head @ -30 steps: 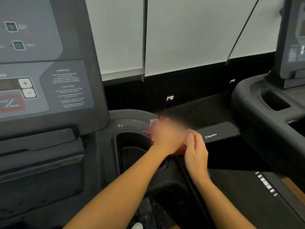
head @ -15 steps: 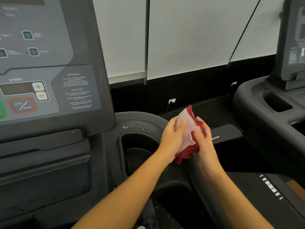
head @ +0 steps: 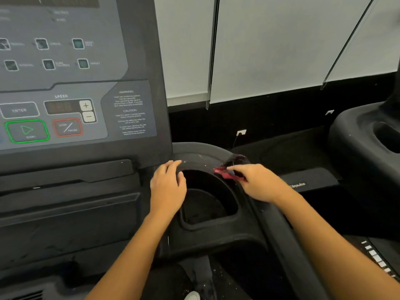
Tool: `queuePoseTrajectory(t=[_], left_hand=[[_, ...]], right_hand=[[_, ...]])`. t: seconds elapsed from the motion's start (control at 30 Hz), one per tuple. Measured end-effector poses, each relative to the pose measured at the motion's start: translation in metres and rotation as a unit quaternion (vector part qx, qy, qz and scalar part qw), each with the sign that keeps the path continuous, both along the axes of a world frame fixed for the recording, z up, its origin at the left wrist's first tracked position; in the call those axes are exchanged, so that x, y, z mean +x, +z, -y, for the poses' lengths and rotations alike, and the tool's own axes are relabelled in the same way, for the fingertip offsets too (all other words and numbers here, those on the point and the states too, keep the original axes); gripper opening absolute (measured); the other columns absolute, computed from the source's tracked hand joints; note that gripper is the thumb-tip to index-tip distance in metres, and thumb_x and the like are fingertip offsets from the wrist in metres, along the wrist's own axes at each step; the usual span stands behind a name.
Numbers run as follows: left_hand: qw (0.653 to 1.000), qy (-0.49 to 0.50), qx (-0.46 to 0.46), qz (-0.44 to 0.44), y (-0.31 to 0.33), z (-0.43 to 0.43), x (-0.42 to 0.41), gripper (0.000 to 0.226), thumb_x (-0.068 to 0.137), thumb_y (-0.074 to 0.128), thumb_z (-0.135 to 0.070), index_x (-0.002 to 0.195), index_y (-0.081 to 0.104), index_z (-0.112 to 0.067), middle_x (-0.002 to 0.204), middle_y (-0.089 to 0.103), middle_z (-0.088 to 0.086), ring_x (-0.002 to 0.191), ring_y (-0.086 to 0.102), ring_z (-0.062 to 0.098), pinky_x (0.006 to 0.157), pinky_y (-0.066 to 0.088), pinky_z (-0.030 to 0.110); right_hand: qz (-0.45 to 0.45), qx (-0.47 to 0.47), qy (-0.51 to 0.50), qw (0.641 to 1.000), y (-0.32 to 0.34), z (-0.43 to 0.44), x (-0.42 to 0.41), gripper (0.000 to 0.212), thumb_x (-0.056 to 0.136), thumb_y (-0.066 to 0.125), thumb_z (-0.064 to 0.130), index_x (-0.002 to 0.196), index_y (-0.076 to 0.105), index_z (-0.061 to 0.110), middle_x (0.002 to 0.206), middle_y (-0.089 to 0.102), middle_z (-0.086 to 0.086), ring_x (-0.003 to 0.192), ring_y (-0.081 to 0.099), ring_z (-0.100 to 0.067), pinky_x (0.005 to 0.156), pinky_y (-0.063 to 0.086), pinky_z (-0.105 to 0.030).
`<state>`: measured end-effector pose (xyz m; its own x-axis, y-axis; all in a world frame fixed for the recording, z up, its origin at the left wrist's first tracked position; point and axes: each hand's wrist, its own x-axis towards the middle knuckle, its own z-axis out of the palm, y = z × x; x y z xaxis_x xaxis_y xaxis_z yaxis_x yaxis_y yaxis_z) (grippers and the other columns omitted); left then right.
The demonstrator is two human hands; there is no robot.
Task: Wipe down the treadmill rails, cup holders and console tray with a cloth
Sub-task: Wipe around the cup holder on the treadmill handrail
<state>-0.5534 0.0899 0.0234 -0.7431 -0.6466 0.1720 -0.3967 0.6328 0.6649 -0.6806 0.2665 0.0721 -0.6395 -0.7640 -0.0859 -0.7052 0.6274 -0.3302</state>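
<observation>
Two hands at the cup holder [head: 218,230]. Left hand [head: 167,188] rests on its left rim, fingers [head: 173,165] relaxed, holding nothing. Right hand [head: 258,184] pinches the red cloth [head: 227,173] against the far right rim; cloth blurred. Pale specks [head: 200,157] on the far rim. Console panel [head: 75,87] beyond, at left.

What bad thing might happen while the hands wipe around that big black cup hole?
The red cloth, held at the rim by the right hand, might drop into the deep cup holder. The left hand rests on a rim with wet-looking specks, so it may slide.
</observation>
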Motion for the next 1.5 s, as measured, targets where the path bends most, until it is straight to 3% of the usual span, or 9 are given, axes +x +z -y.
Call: queuePoseTrajectory(t=[0.1, 0.27, 0.43, 0.53, 0.6, 0.77, 0.93, 1.33, 1.5], left_hand=[[0.998, 0.023, -0.050, 0.017, -0.006, 0.011, 0.012, 0.037, 0.094, 0.047, -0.017, 0.130, 0.051, -0.013, 0.131, 0.050, 0.008, 0.127, 0.040, 0.023, 0.106, 0.028, 0.039], [0.999, 0.026, -0.010, -0.023, -0.012, 0.016, 0.026, 0.036, 0.095, 0.044, -0.011, 0.131, 0.049, -0.009, 0.133, 0.045, 0.007, 0.126, 0.041, 0.021, 0.106, 0.034, 0.034], [0.998, 0.024, 0.013, -0.060, -0.014, 0.009, 0.029, 0.040, 0.097, 0.038, -0.009, 0.136, 0.041, -0.012, 0.137, 0.042, 0.000, 0.127, 0.040, 0.012, 0.102, 0.029, 0.020], [0.997, 0.018, 0.023, -0.066, -0.013, 0.010, 0.029, 0.041, 0.096, 0.039, -0.007, 0.136, 0.040, -0.011, 0.137, 0.043, 0.001, 0.126, 0.041, 0.011, 0.103, 0.029, 0.018], [0.997, 0.019, 0.023, -0.064, -0.012, 0.010, 0.030, 0.041, 0.096, 0.038, -0.007, 0.137, 0.038, -0.010, 0.138, 0.043, 0.003, 0.127, 0.040, 0.012, 0.103, 0.027, 0.017], [0.998, 0.031, 0.021, -0.057, -0.012, 0.008, 0.031, 0.043, 0.097, 0.034, -0.005, 0.140, 0.033, -0.007, 0.141, 0.040, 0.005, 0.130, 0.037, 0.015, 0.103, 0.024, 0.015], [0.998, 0.022, -0.005, -0.052, -0.017, 0.008, 0.029, 0.049, 0.092, 0.036, 0.004, 0.140, 0.031, -0.005, 0.139, 0.040, 0.009, 0.130, 0.039, 0.018, 0.110, 0.033, 0.030], [0.999, 0.007, -0.006, -0.049, -0.017, 0.009, 0.026, 0.051, 0.091, 0.037, 0.005, 0.140, 0.032, -0.006, 0.139, 0.041, 0.011, 0.130, 0.038, 0.020, 0.111, 0.031, 0.033], [0.999, 0.019, 0.004, -0.037, -0.019, 0.011, 0.027, 0.049, 0.093, 0.034, 0.004, 0.141, 0.031, -0.005, 0.142, 0.038, 0.010, 0.132, 0.035, 0.020, 0.109, 0.027, 0.028]], right_hand=[[-0.018, 0.064, 0.029, 0.997, -0.022, 0.022, 0.015, 0.047, 0.099, 0.041, 0.022, 0.145, 0.032, 0.018, 0.151, 0.031, -0.007, 0.140, 0.023, -0.028, 0.112, 0.014, -0.033], [0.018, 0.040, 0.040, 0.998, -0.028, 0.066, 0.007, 0.047, 0.099, 0.039, 0.032, 0.144, 0.033, 0.021, 0.148, 0.033, -0.011, 0.136, 0.027, -0.034, 0.111, 0.023, -0.041], [0.059, 0.003, 0.155, 0.986, -0.035, 0.127, 0.016, 0.045, 0.098, 0.038, 0.042, 0.140, 0.042, 0.025, 0.152, 0.032, -0.004, 0.143, 0.018, -0.027, 0.117, 0.009, -0.042], [0.056, -0.058, 0.190, 0.978, -0.039, 0.138, 0.025, 0.040, 0.097, 0.043, 0.039, 0.130, 0.055, 0.019, 0.141, 0.048, 0.000, 0.131, 0.036, -0.024, 0.112, 0.026, -0.041], [0.019, -0.120, 0.200, 0.972, -0.047, 0.130, 0.023, 0.034, 0.096, 0.046, 0.034, 0.118, 0.065, 0.015, 0.122, 0.062, 0.000, 0.109, 0.049, -0.019, 0.096, 0.041, -0.039], [-0.079, -0.166, 0.078, 0.980, -0.057, 0.097, 0.014, 0.030, 0.096, 0.046, 0.032, 0.109, 0.067, 0.013, 0.100, 0.067, 0.000, 0.092, 0.055, -0.017, 0.080, 0.045, -0.035], [-0.112, -0.172, -0.027, 0.978, -0.064, 0.072, 0.018, 0.031, 0.097, 0.043, 0.032, 0.109, 0.066, 0.014, 0.098, 0.066, 0.001, 0.093, 0.052, -0.020, 0.078, 0.041, -0.034], [-0.136, -0.145, 0.089, 0.976, -0.066, 0.139, 0.039, 0.036, 0.093, 0.042, 0.033, 0.110, 0.067, 0.014, 0.113, 0.064, -0.003, 0.095, 0.052, -0.025, 0.077, 0.038, -0.037], [-0.185, -0.113, -0.005, 0.976, -0.069, 0.088, 0.017, 0.044, 0.093, 0.033, 0.041, 0.103, 0.067, 0.014, 0.101, 0.063, -0.004, 0.087, 0.055, -0.026, 0.070, 0.041, -0.037]])
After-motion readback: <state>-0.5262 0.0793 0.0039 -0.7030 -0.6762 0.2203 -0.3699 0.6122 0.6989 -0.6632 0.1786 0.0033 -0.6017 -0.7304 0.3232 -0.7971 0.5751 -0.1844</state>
